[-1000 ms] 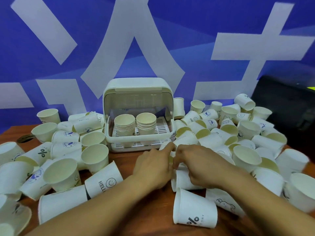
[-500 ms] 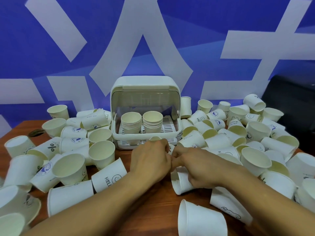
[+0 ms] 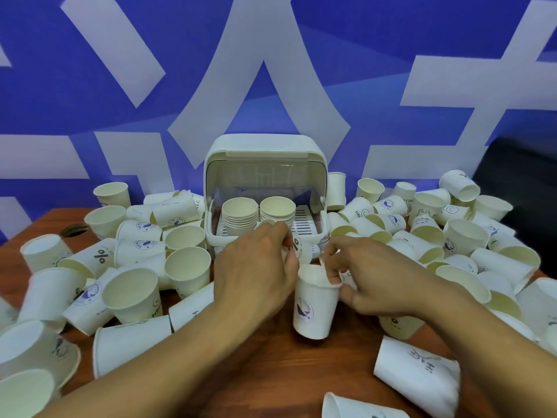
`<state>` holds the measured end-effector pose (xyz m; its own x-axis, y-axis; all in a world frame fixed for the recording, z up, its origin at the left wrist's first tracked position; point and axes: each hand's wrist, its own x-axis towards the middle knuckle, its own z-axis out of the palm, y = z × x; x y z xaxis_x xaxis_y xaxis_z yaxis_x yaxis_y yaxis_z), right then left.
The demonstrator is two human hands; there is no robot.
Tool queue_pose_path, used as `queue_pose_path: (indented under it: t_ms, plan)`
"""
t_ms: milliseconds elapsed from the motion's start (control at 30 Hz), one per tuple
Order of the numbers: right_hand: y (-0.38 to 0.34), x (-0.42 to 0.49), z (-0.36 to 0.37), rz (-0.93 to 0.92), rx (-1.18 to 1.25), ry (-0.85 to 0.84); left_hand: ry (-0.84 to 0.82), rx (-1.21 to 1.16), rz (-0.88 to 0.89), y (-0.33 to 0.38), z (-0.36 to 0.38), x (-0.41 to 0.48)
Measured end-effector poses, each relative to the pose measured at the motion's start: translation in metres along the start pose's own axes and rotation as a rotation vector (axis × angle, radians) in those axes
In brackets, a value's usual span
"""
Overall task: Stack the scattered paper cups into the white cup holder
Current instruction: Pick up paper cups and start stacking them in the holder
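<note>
Pinching the thin paper rim of one round cup (image 3: 313,303) with my right hand (image 3: 370,279), I grip a second cup (image 3: 299,250) in my left hand (image 3: 256,267). Loose cups (image 3: 129,294) lie all over the wood table (image 3: 271,372). Farther back, the smooth white cup holder (image 3: 262,152) has just two short stacks (image 3: 240,217). I think most work is left.
</note>
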<state>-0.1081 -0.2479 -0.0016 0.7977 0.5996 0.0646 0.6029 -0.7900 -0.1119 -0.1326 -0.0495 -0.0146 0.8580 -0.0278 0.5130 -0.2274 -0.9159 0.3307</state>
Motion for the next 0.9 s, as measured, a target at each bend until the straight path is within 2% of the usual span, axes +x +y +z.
queue_pose_path:
  t_ms: [233, 467, 633, 900]
  plan:
    - [0.008, 0.012, -0.016, -0.027, 0.003, 0.004, 0.120, -0.025, 0.089, -0.012, -0.008, 0.016]
    - [0.019, 0.042, -0.034, -0.091, -0.012, -0.003, 0.219, -0.003, 0.090, -0.020, -0.016, 0.045]
    - [0.027, 0.064, -0.040, -0.069, 0.016, 0.082, 0.164, 0.046, 0.050, -0.028, -0.012, 0.069]
    - [0.031, 0.093, -0.062, -0.060, 0.027, 0.309, 0.223, 0.003, -0.054, -0.042, -0.020, 0.097]
